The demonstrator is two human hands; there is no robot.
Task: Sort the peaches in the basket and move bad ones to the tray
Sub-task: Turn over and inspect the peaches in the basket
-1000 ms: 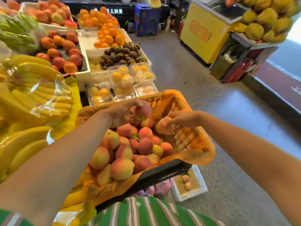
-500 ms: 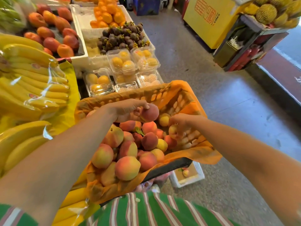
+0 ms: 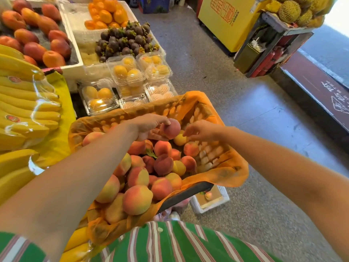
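Note:
A black basket [image 3: 186, 193] lined with orange plastic [image 3: 228, 173] holds several red and yellow peaches [image 3: 137, 199]. My left hand [image 3: 147, 125] is shut on a dark pink peach [image 3: 171, 128], lifted above the pile at the basket's far side. My right hand [image 3: 202, 130] hovers just right of that peach with fingers apart and nothing in it, over a yellow peach [image 3: 179, 139]. On the floor below the basket's right corner sits a white foam tray [image 3: 213, 202] with one small peach [image 3: 208, 195] showing; most of the tray is hidden by the basket.
Clear boxes of yellow fruit [image 3: 130, 72] stand beyond the basket, then mangosteens [image 3: 124, 40] and oranges [image 3: 107, 14]. Wrapped bananas [image 3: 26, 103] lie at the left. A yellow cabinet [image 3: 226, 21] and durians [image 3: 294, 10] stand across the grey floor [image 3: 226, 82].
My right hand has let go of the pale peach it held and has come up, open, beside the left hand's peach. The left hand has kept its peach and shifted right.

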